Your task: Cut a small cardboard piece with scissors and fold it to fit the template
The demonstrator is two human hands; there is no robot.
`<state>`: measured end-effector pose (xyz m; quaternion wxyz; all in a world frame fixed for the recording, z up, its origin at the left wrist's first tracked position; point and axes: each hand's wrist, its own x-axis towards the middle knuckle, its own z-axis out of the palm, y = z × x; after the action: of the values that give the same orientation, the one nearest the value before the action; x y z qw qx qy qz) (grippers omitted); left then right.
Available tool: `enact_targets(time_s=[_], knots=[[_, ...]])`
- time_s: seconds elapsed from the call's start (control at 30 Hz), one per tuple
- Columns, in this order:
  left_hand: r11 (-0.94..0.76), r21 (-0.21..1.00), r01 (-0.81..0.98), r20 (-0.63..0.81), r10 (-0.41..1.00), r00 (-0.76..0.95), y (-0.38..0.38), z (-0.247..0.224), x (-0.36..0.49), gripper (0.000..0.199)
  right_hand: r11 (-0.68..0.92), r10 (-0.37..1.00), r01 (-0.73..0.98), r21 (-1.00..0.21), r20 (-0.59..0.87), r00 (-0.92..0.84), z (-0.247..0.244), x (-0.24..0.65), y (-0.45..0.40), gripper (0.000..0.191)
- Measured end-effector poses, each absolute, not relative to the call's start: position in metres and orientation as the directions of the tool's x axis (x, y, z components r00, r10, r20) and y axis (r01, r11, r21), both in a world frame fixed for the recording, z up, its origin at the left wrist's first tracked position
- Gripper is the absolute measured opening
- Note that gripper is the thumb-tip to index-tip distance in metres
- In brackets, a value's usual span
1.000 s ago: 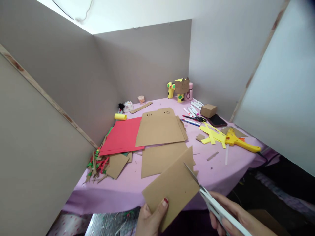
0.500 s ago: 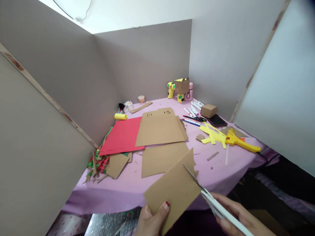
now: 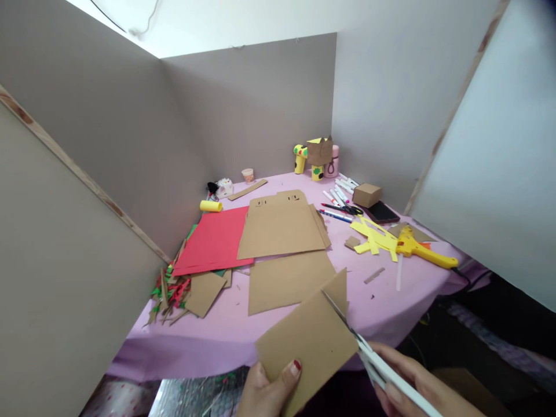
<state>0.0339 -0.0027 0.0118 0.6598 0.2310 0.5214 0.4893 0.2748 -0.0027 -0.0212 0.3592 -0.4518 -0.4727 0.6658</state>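
Note:
My left hand (image 3: 273, 387) pinches the lower end of a brown cardboard piece (image 3: 306, 339), thumb on top and fingers hidden beneath. In my right hand (image 3: 412, 376) is a pair of white-handled scissors (image 3: 369, 353). Their blades lie across the far part of the cardboard, one blade showing on its upper face. Beyond the blades, a corner flap (image 3: 340, 288) stands at an angle to the rest of the piece. Under and behind it, a flat cardboard sheet (image 3: 278, 284) rests on the pink-covered table (image 3: 208, 336).
A large cardboard sheet (image 3: 284, 229) overlaps red paper (image 3: 212, 237). Scraps (image 3: 174, 292) pile at the left. To the right are a yellow glue gun (image 3: 428, 252), yellow strips (image 3: 376, 237), markers (image 3: 336, 197), a phone (image 3: 382, 212) and a small cardboard box (image 3: 367, 195). Partitions enclose the table.
The scissors have closed further through the cardboard, and the far corner has swung out to the right as a flap. My left hand keeps its hold in nearly the same place.

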Motion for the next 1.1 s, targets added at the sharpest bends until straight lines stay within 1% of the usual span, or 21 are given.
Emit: enact_targets(time_s=[0.1, 0.17, 0.27, 0.33, 0.43, 0.53, 0.73, 0.87, 0.97, 1.1], knots=[[0.416, 0.825, -0.382, -0.454, 0.891, -0.011, -0.002, 0.01, 0.034, 0.051, -0.263, 0.935, -0.076, -0.962, -0.235, -0.267, -0.023, 0.273, -0.002, 0.057], [0.412, 0.826, -0.385, -0.449, 0.893, -0.006, -0.001, 0.007, 0.034, 0.056, -0.273, 0.939, -0.062, -0.96, -0.251, -0.235, -0.024, 0.272, -0.001, 0.058], [0.387, 0.812, -0.436, -0.416, 0.909, 0.03, 0.003, 0.001, 0.035, 0.073, -0.292, 0.919, 0.0, -0.956, -0.281, -0.278, -0.023, 0.272, 0.002, 0.065], [0.379, 0.811, -0.446, -0.4, 0.915, 0.052, 0.006, -0.003, 0.036, 0.08, -0.292, 0.906, 0.031, -0.956, -0.287, -0.312, -0.021, 0.271, 0.005, 0.069], [0.399, 0.821, -0.408, -0.411, 0.909, 0.062, 0.01, -0.007, 0.036, 0.082, -0.272, 0.899, 0.024, -0.962, -0.263, -0.35, -0.02, 0.268, 0.01, 0.075], [0.414, 0.832, -0.369, -0.419, 0.905, 0.069, 0.012, -0.008, 0.035, 0.076, -0.279, 0.875, 0.022, -0.96, -0.263, -0.407, -0.022, 0.266, 0.014, 0.078], [0.429, 0.837, -0.34, -0.436, 0.898, 0.06, 0.015, -0.006, 0.037, 0.065, -0.292, 0.877, -0.02, -0.956, -0.259, -0.404, -0.03, 0.262, 0.021, 0.07], [0.443, 0.809, -0.386, -0.466, 0.884, 0.037, 0.017, -0.006, 0.04, 0.059, -0.276, 0.876, -0.011, -0.961, -0.247, -0.415, -0.026, 0.261, 0.027, 0.065], [0.451, 0.789, -0.417, -0.499, 0.867, -0.007, 0.019, -0.007, 0.042, 0.062, -0.254, 0.861, 0.025, -0.967, -0.238, -0.45, -0.022, 0.261, 0.03, 0.063], [0.449, 0.778, -0.44, -0.516, 0.855, -0.041, 0.021, -0.008, 0.043, 0.068, -0.229, 0.866, 0.099, -0.968, -0.249, -0.434, -0.018, 0.261, 0.035, 0.058]])
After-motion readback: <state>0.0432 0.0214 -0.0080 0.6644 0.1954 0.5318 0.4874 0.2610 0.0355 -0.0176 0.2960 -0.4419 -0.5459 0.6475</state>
